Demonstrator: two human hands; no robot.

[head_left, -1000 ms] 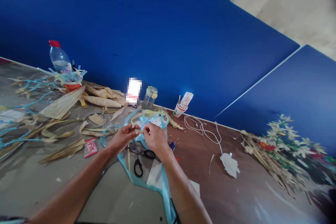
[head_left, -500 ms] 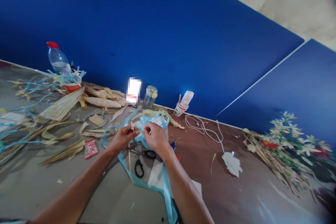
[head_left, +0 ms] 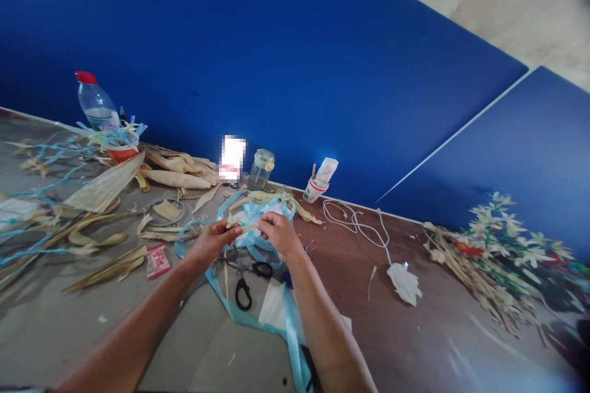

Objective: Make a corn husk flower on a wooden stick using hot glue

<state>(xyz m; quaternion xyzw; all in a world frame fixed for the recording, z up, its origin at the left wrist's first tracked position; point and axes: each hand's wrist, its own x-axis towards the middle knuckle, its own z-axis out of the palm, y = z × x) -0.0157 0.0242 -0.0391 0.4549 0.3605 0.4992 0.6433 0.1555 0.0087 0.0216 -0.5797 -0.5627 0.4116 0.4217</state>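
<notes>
Left grip (head_left: 214, 241): pinched closed, pale strip (head_left: 249, 229) held
Right grip (head_left: 280, 236): strip's other end pinched
Scissors (head_left: 253, 268): laid on tabletop (head_left: 207, 350)

The left hand (head_left: 216, 237) is pinching a thin pale strip (head_left: 249, 229), and the right hand (head_left: 279, 234) is gripping its other end. A blue ribbon (head_left: 296, 353) is looping just beyond both hands and trailing down below them. Black-handled scissors (head_left: 249, 296) are lying just below the gap between the hands. A pink packet (head_left: 158, 261) is resting to the left of the left hand; dried husks (head_left: 177, 179) are lying beyond that hand. A clear jar (head_left: 260, 177) is standing beyond the hands. Beyond the right hand a paper cup (head_left: 314, 190) is leaning, while white flowers (head_left: 491, 230) are lying well to that hand's right.
</notes>
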